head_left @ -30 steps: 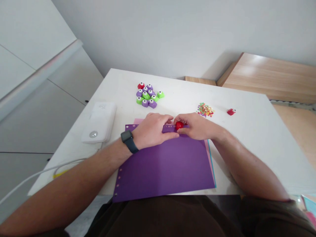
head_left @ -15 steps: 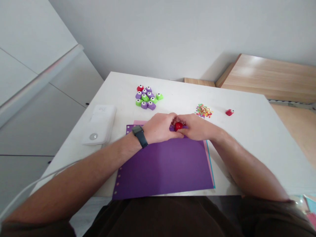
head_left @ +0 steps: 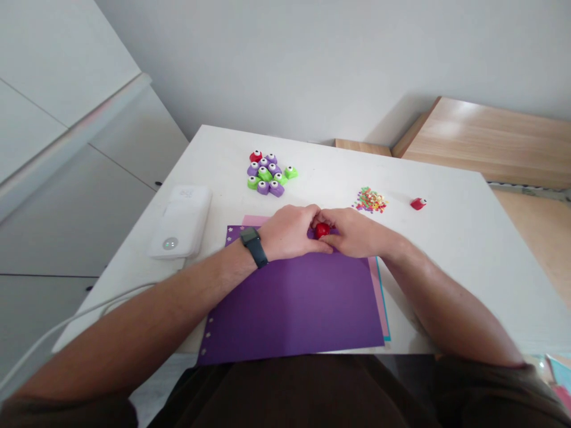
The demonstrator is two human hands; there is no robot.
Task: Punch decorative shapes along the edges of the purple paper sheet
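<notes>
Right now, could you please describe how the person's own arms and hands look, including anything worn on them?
Both hands are without gloves. The left wrist carries a watch with a dark, squarish face and a dark blue-grey strap; the right wrist is bare. Dark brown sleeves leave both forearms uncovered.

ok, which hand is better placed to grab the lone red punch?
Right, likely: the right hand is nearer the lone red punch; the left hand would reach across. The right fingers hold a second red punch, though.
</notes>
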